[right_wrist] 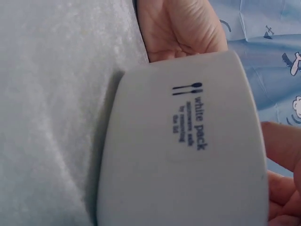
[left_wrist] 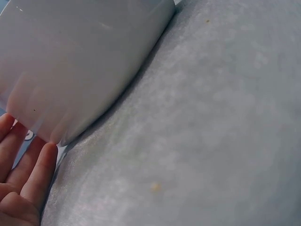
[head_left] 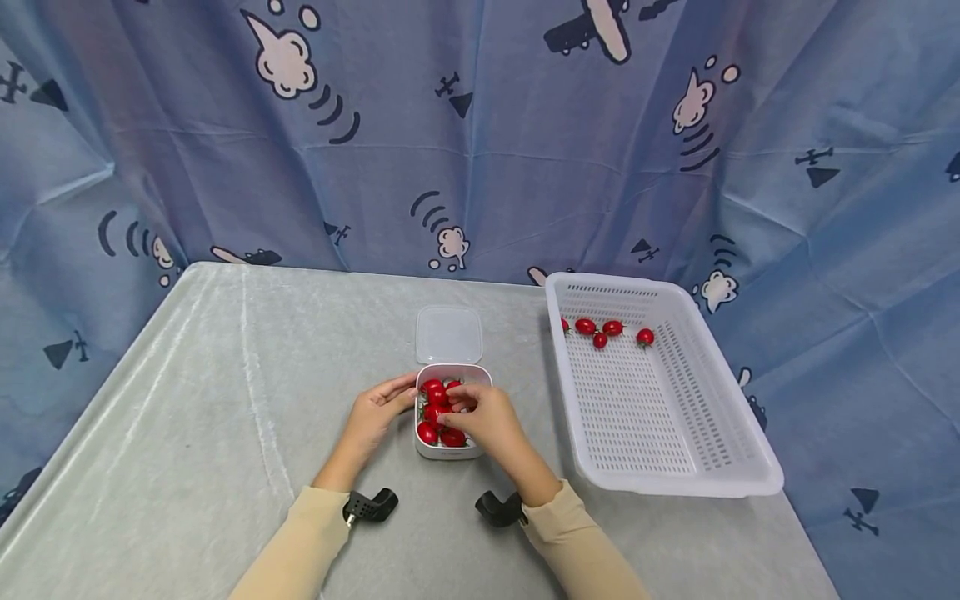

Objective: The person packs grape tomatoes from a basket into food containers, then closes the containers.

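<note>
A small white plastic container (head_left: 442,452) stands on the table with several red cherry tomatoes (head_left: 427,432) inside. My left hand (head_left: 372,417) rests its outstretched fingers against the container's left wall; in the left wrist view, the fingertips (left_wrist: 46,155) touch that wall near its base. Over the container's right rim reaches my right hand (head_left: 486,417), its thumb and fingers bent round a cherry tomato (head_left: 438,410) among the others. In the right wrist view the container's printed side (right_wrist: 183,141) covers part of both hands, and the tomatoes are hidden there.
A clear, square lid (head_left: 448,335) lies flat just behind the container. On the right stands a large white perforated basket (head_left: 637,408), holding several cherry tomatoes (head_left: 585,327) near its far end. A blue patterned curtain (head_left: 405,150) hangs behind the grey-covered table (head_left: 180,417).
</note>
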`<action>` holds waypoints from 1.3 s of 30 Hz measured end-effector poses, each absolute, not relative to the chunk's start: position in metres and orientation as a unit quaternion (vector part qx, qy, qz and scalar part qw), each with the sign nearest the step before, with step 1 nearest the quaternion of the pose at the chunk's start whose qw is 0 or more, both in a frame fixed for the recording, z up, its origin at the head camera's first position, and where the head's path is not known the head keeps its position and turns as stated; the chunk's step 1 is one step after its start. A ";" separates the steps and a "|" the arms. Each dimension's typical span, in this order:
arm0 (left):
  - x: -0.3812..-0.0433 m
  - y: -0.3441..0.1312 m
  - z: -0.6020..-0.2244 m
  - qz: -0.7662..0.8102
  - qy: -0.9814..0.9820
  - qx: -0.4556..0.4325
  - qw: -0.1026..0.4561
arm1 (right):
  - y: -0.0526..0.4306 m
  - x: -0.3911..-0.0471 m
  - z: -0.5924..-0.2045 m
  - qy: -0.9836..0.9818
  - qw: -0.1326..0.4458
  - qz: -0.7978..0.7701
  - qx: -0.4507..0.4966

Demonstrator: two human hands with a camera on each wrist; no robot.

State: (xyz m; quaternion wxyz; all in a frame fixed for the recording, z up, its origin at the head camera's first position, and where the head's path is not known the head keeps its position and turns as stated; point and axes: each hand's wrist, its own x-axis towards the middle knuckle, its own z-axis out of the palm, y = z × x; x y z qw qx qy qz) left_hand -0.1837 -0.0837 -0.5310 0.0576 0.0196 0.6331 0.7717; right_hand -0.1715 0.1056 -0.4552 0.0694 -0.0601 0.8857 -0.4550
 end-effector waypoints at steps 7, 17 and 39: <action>-0.184 -0.083 -0.531 0.773 0.631 0.025 0.051 | 0.107 -0.163 -0.430 0.875 0.007 -0.479 -0.074; -0.184 -0.083 -0.531 0.778 0.626 0.025 0.055 | 0.130 -0.171 -0.371 0.861 -0.025 -0.504 -0.070; -0.183 -0.083 -0.531 0.777 0.626 0.016 0.064 | 0.217 -0.221 -0.331 0.874 -0.028 -0.485 0.025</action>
